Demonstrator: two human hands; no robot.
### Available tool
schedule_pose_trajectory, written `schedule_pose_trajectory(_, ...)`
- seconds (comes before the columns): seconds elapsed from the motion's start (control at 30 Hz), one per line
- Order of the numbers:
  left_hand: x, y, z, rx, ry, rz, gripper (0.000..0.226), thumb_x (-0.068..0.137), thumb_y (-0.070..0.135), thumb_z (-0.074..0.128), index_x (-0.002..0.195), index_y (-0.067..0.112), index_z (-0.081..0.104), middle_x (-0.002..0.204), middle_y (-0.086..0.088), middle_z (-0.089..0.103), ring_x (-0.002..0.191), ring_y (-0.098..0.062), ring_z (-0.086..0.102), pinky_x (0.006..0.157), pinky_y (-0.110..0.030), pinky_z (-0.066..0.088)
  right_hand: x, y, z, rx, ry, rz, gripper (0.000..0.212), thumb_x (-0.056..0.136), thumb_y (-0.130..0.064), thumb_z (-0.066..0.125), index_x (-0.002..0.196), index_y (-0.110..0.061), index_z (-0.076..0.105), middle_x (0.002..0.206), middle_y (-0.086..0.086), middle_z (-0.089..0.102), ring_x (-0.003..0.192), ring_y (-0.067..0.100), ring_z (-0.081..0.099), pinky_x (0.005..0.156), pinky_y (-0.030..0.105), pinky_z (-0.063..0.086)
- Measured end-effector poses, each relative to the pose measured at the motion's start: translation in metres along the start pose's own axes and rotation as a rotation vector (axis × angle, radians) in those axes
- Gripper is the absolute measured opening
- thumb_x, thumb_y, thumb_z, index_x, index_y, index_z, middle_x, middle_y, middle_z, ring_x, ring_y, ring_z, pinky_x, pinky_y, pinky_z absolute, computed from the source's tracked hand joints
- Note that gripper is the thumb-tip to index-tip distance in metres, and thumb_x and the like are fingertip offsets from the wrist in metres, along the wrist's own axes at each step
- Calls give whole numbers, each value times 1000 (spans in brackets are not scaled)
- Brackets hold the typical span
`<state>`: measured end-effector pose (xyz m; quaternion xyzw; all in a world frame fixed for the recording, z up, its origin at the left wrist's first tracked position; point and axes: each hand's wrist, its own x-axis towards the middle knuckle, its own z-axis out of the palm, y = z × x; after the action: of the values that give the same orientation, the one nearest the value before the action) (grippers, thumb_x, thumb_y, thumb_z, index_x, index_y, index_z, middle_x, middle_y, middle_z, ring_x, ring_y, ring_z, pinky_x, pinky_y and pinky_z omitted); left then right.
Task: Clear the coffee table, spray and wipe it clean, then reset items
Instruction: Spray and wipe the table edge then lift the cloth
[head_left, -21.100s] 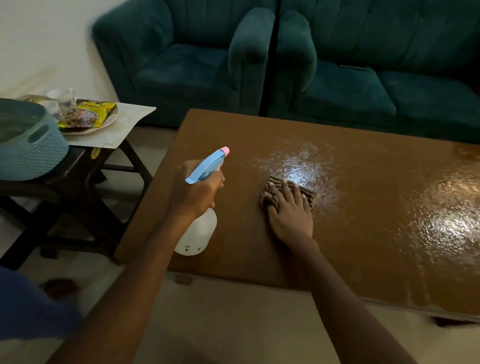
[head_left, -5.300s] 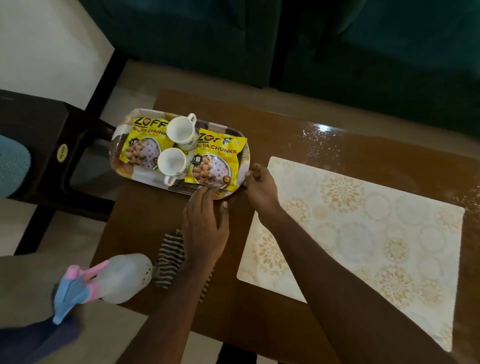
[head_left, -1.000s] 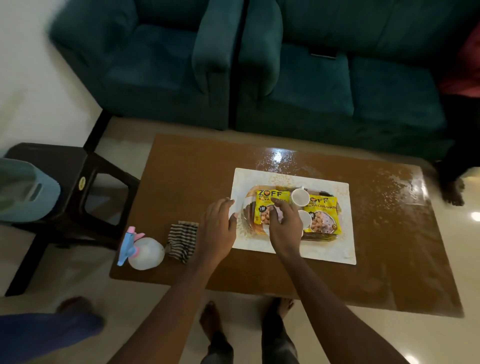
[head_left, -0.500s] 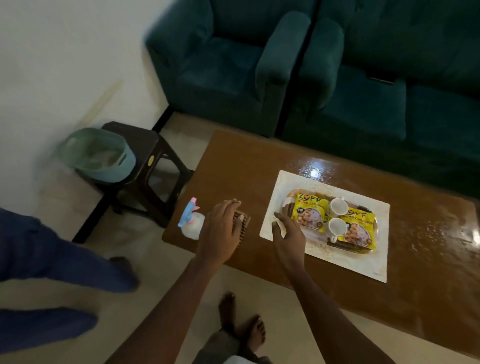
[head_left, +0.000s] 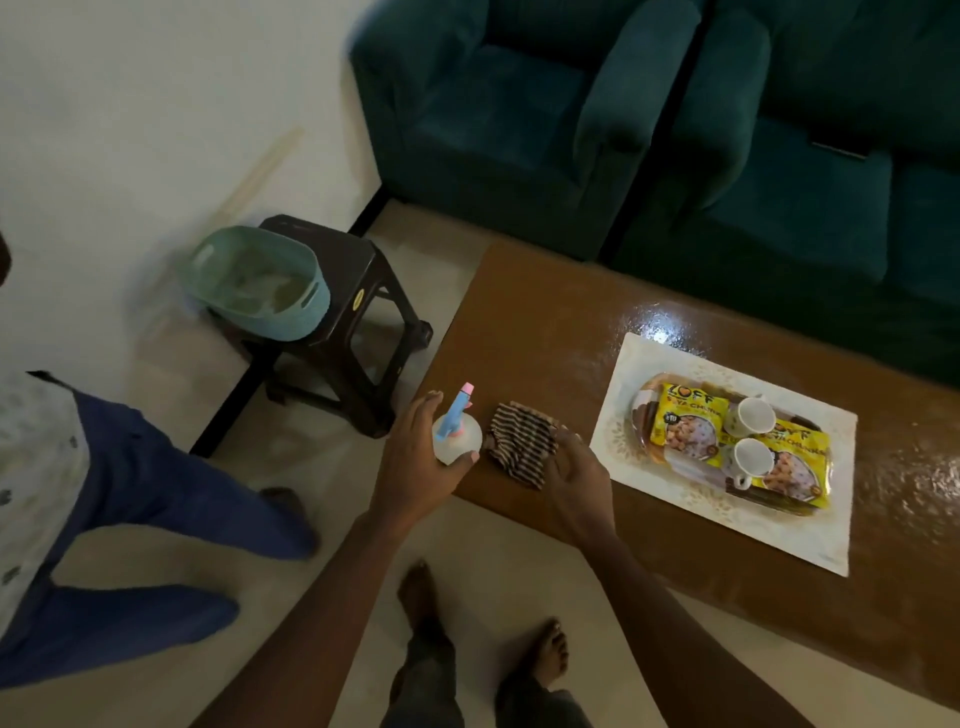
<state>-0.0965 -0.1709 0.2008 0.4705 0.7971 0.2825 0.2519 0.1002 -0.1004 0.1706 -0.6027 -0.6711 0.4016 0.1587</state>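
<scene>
Coffee table (head_left: 545, 332) ahead and to the right, just past two bare feet (head_left: 422, 597) on the pale floor (head_left: 493, 551) — brown top, glossy and wet-looking toward the far side.

At the near-left corner:
- Left hand (head_left: 415, 470) wrapped round the round body of the spray bottle (head_left: 460, 441), thumb on the far side, fingertips curled onto the near side. Lifted or standing on the wood, hard to say.
- Just to the right, right hand (head_left: 576, 467) at the striped cloth (head_left: 519, 441), fingers bent onto its right edge. Pinching or merely resting, cannot tell.

Judged as the tidy-up step: items reset, tools left to collect.

Likely trouble, nearest first:
- Smooth, possibly damp bottle in a one-handed wrap right at the table's corner: risk of slipping out and dropping to the floor beside the feet.
- Trigger close to the thumb: risk of a stray squirt onto the wiped top.
- Cloth just beside the placemat (head_left: 613, 447): dragging rather than lifting likely to catch that edge and nudge the tray (head_left: 640, 410), rocking the two cups (head_left: 756, 415) perched among the yellow snack packets (head_left: 685, 431).

Farther left, a second person (head_left: 130, 467) close to the path toward the stool (head_left: 358, 291) and its teal basket (head_left: 306, 306) — chance of a bump on any swing that way. Beyond, a dark green sofa (head_left: 519, 104), well clear.
</scene>
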Motion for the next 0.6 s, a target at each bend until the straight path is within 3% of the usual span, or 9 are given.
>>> schedule_pose_trajectory(0.1,17,-37,0,-19,-172,-19,98,72,31,83,151,18,25,156,-2,29,143,-20,29,110,-38,36,10,10,25,-36,-8,53,44,96,-20,58,140,-16,52,146,5,50,140,18,38,106,22,26)
schedule_pose_trajectory(0.23,43,-76,10,44,-325,-17,101,76,28,81,154,24,16,161,4,18,147,-19,21,115,-44,33,27,31,61,-138,-94,74,49,97,-23,57,145,-20,47,154,2,41,146,17,28,114,29,24)
schedule_pose_trajectory(0.43,88,-115,39,33,-380,46,93,76,28,81,151,25,26,156,4,32,142,-17,33,110,-37,35,67,61,116,-343,-263,35,67,98,-47,51,155,-34,20,164,-6,7,152,17,-1,120,41,9)
schedule_pose_trajectory(0.6,109,-125,58,-46,-447,137,88,70,26,85,146,27,40,142,7,50,128,-11,49,102,-41,49,98,87,143,-583,-332,-70,85,93,-64,45,153,-41,-11,161,-7,-22,149,22,-20,120,47,-4)
